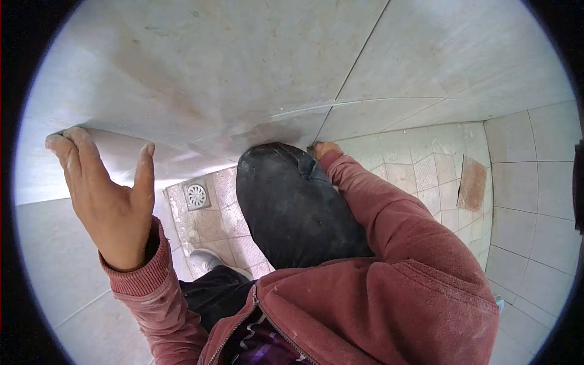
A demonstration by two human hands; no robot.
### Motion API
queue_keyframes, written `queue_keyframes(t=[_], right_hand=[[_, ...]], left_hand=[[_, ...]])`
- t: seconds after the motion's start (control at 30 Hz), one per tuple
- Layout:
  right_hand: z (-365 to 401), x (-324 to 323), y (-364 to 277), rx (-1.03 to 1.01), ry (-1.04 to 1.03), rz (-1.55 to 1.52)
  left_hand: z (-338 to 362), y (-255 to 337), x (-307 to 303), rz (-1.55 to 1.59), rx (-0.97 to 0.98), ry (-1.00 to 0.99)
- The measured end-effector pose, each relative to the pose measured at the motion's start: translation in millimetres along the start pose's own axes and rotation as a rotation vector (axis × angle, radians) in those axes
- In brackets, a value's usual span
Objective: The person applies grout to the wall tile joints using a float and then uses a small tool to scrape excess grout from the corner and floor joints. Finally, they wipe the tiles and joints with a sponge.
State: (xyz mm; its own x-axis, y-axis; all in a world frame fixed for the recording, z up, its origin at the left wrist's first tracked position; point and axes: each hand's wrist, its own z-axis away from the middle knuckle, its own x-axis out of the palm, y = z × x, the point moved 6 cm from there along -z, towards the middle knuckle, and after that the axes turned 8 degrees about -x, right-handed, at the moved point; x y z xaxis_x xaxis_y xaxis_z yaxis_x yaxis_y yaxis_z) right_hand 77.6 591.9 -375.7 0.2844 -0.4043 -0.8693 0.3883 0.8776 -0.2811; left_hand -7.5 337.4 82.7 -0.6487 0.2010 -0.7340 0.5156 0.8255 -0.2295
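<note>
My left hand (pixel 112 201) is open, its fingers spread and the tips against the large pale wall tile (pixel 243 61) at the left corner. My right hand (pixel 326 149) is low at the same wall, just right of my bent knee (pixel 292 194), near the dark vertical joint between two tiles. Its fingers look curled, with something small and dark at their tips that I cannot make out. My knee is up close to the wall, beside a damp-looking brownish patch (pixel 267 131) on the tile.
A round floor drain (pixel 196 196) lies in the patterned floor tiles (pixel 222 213) by my shoe (pixel 205 260). At the right, a loose reddish-brown tile piece (pixel 472 184) is by the tiled side wall (pixel 517 182). Another tiled wall (pixel 48 255) closes in on the left.
</note>
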Motion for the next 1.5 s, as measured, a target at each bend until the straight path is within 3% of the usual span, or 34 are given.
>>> queue_keyframes(t=[0.17, 0.23, 0.37, 0.77, 0.83, 0.87, 0.93, 0.97, 1.03, 1.13, 1.17, 1.2, 1.27, 1.37, 1.4, 1.43, 1.5], right_hand=[[11, -9, 6, -0.143, 0.068, -0.058], [33, -19, 9, 0.016, 0.254, -0.196], [55, -24, 9, 0.061, 0.442, -0.300], [151, -149, -7, -0.260, 0.902, -0.596], [141, -153, -4, -0.404, 0.771, -0.154], [135, -160, -3, -0.405, 0.780, -0.146], [112, -147, -14, -0.275, 0.425, 0.146], [101, -136, -18, -0.274, 0.419, 0.137], [68, -86, -15, -0.264, 0.218, 0.213], [45, -32, 5, -0.212, 0.155, 0.284], [37, -23, 11, -0.185, -0.047, 0.316], [38, -22, 13, -0.185, -0.045, 0.311], [56, -54, 27, -0.098, 0.350, 0.216], [94, -119, 47, -0.170, 0.329, 0.154], [102, -133, 55, -0.096, 0.295, 0.205], [107, -140, 65, -0.021, 0.261, 0.253], [93, -112, 83, -0.055, 0.276, 0.282]], left_hand=[[-1, 0, 0, -0.033, -0.030, -0.001], [-1, -1, 0, -0.054, -0.007, 0.004], [-1, 2, 1, -0.070, 0.004, 0.009], [-3, -1, -3, 0.014, -0.012, -0.020], [-1, -3, -2, 0.018, -0.012, -0.004], [0, -3, -1, 0.017, -0.019, 0.002], [-1, -1, -1, 0.042, -0.012, 0.014], [-1, 0, -2, 0.063, -0.001, 0.026], [-2, 1, -1, 0.032, -0.020, 0.007], [-2, 0, 0, -0.004, -0.040, 0.000], [-2, -1, 1, -0.018, -0.022, -0.001], [-4, -2, 0, -0.021, -0.017, -0.001], [-2, -1, -1, -0.023, -0.002, -0.021], [-1, 3, 3, -0.060, -0.014, 0.017], [-1, 4, 2, -0.061, -0.016, 0.015], [-2, 4, 2, -0.058, -0.025, 0.009], [-3, 7, 1, -0.055, -0.028, 0.010]])
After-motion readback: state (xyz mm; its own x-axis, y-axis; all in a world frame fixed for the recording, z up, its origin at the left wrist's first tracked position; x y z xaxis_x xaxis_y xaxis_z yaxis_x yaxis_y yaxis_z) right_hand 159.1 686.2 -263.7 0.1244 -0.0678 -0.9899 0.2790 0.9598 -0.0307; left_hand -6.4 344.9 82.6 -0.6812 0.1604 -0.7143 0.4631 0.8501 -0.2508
